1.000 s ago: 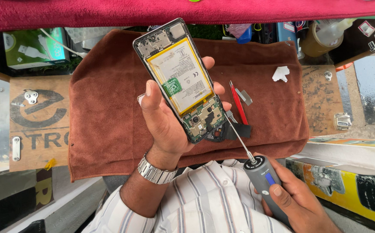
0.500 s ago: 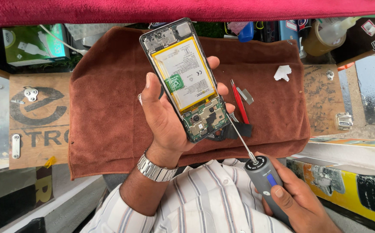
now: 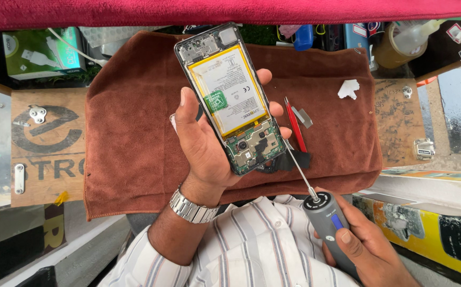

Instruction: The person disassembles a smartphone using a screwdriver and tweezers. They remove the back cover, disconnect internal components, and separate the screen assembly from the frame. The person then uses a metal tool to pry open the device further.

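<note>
— Where is the phone [image 3: 230, 98] kept?

— It is gripped by the left hand [image 3: 206, 143], back removed, above the brown cloth [image 3: 129, 133]. Its top edge is near the red fabric [image 3: 230, 10]; free room is seen to its left.

— And the right hand [image 3: 363, 250]?

— It is closed around a grey screwdriver [image 3: 329, 223]. The bit is laid at the lower right corner of the phone.

— What is lying near?

— Red tweezers [image 3: 296, 127] and a black part [image 3: 294, 161] are found just beside the bit. A white scrap [image 3: 349, 89] is placed further right. A green box [image 3: 36, 50] is seen at upper left; its content cannot be told.
</note>
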